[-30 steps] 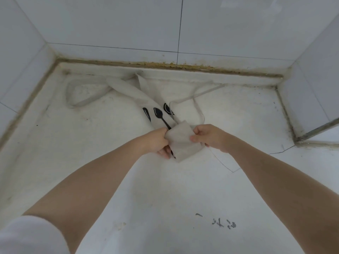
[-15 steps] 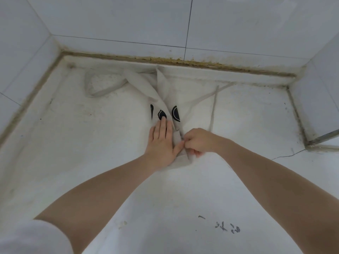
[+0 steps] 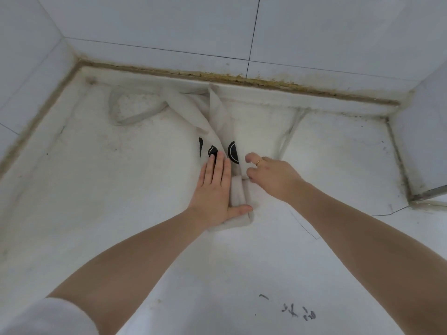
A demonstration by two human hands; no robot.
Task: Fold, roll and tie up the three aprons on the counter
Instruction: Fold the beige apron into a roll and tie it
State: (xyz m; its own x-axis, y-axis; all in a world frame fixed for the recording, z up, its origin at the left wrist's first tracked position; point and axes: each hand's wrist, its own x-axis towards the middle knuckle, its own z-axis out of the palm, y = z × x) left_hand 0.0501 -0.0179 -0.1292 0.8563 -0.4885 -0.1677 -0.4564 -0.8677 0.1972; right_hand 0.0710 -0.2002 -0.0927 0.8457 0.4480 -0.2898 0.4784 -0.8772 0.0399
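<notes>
One apron (image 3: 217, 122) only part-rolled at its near end — left hand (image 3: 215, 189) flat on it, right hand (image 3: 271, 175) loosely curled, empty — tying undone, other aprons unseen.

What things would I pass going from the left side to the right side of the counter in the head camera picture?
Strap loop → left hand pressing flat on the rolled apron end → right hand with its ring → thin tie string → crack in the counter.
</notes>
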